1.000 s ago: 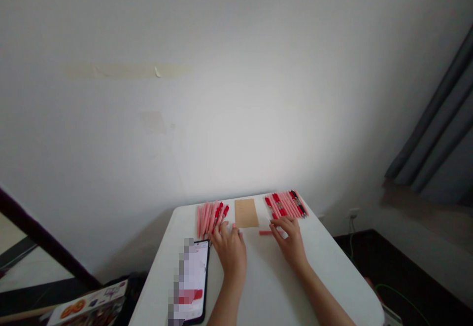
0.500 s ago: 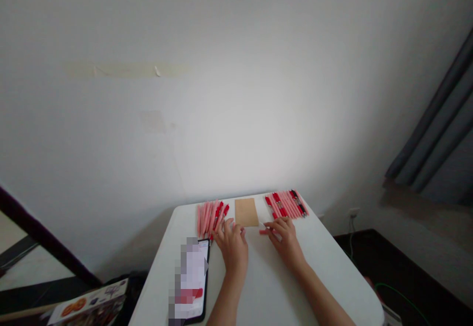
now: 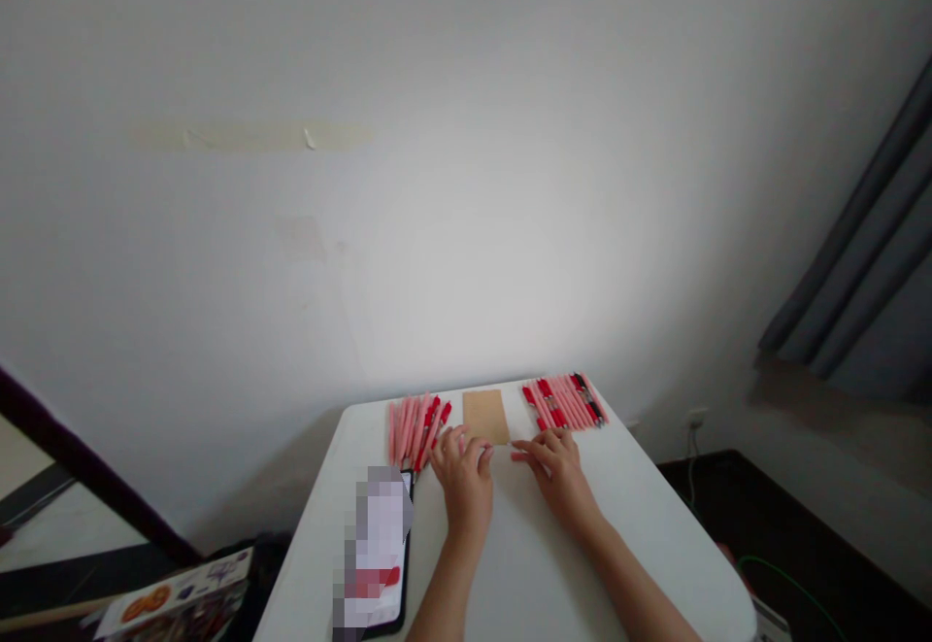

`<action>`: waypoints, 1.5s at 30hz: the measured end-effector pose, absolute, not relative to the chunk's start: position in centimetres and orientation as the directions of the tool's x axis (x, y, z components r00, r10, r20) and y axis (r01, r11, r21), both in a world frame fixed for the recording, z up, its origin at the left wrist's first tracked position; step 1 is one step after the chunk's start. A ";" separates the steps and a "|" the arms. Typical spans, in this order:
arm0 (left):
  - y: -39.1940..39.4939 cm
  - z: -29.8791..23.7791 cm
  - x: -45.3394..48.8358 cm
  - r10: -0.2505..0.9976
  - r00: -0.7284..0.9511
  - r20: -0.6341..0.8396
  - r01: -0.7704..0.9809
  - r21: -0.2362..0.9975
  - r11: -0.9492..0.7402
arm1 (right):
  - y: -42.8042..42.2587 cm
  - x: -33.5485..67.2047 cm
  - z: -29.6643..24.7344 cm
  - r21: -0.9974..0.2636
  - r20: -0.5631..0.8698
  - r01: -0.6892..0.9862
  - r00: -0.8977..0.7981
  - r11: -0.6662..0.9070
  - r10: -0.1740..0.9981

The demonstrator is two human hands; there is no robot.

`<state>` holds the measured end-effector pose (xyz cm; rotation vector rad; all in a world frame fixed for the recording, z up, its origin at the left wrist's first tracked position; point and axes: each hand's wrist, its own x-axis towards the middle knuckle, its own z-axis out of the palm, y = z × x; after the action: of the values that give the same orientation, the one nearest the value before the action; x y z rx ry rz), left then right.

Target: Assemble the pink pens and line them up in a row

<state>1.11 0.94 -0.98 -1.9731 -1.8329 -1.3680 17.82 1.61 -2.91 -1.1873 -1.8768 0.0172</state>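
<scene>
Both bare hands work over a white table, between two groups of pens. The left hand has its fingers curled and drawn in, with a pink pen piece showing among them; how firmly it is gripped I cannot tell. The right hand brings thumb and forefinger nearly together on a thin pale piece, which points toward the left hand — a small gap shows between the two hands. Just below the right fingertips lies the end of a pink pen barrel; whether the hand touches it I cannot tell.

Beyond the hands, a brown kraft-paper sheet lies flat near the wall. To its left, pink and red pens lie close together, some at a slant. To its right, a neater row of pink, red and black pens lies side by side. A smartphone — its lit screen partly blurred out — rests on the table left of the left forearm.
</scene>
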 end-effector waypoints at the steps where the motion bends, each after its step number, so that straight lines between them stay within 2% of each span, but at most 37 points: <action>1: 0.9 -1.0 1.1 0.735 -0.139 0.664 0.844 0.468 -0.263 | 1.6 17.8 -2.9 -0.431 0.665 0.721 -0.153 0.543 0.731; 13: 0.7 -0.8 1.1 0.746 -0.108 0.657 0.845 0.456 -0.279 | 1.3 17.5 -2.3 -0.385 0.676 0.739 -0.181 0.552 0.714; 24: 0.6 -0.7 1.3 0.744 -0.096 0.661 0.856 0.437 -0.277 | 1.4 17.6 -2.5 -0.406 0.643 0.732 -0.197 0.548 0.740; 34: 0.1 -0.3 1.9 0.723 -0.018 0.691 0.894 0.335 -0.298 | 1.2 17.6 -2.4 -0.337 0.636 0.790 -0.210 0.512 0.743; 45: 0.2 -0.3 1.9 0.778 -0.063 0.625 0.866 0.422 -0.268 | 1.3 17.6 -2.3 -0.412 0.591 0.781 -0.163 0.470 0.790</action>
<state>1.95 0.17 -0.31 -2.0734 -1.8309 -1.2484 17.55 1.27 -2.32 -1.3079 -1.9369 0.0146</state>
